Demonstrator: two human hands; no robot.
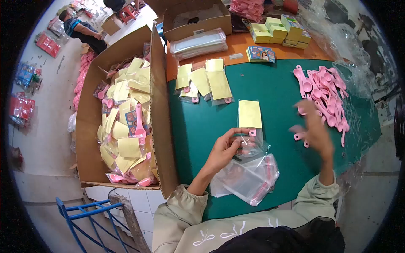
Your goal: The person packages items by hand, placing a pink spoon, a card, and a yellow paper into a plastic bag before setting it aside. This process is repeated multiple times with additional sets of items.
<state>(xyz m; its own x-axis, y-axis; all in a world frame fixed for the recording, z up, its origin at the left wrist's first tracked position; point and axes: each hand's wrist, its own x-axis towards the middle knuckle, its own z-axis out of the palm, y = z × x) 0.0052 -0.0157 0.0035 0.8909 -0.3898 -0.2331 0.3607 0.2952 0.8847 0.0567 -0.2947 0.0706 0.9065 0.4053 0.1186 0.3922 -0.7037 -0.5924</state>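
My left hand (223,149) is closed on a clear plastic bag (257,142) above the green tabletop. In the bag are a yellow card (250,114) and a pink spoon (252,132), most of which is hidden by the card and fingers. Just below that hand lies a loose stack of clear plastic bags (247,179). My right hand (314,133), blurred by motion, is over the left side of a heap of pink measuring spoons (331,99). Its thumb and fingers look apart, and I make out nothing held between them.
A large cardboard box (164,126) full of packed spoons and cards stands left of the green table (196,135). Several packed bags (217,84) lie at the table's far left. Card stacks (282,31), bundled clear bags (198,44) and an open carton (196,19) line the back. A person (82,31) stands beyond.
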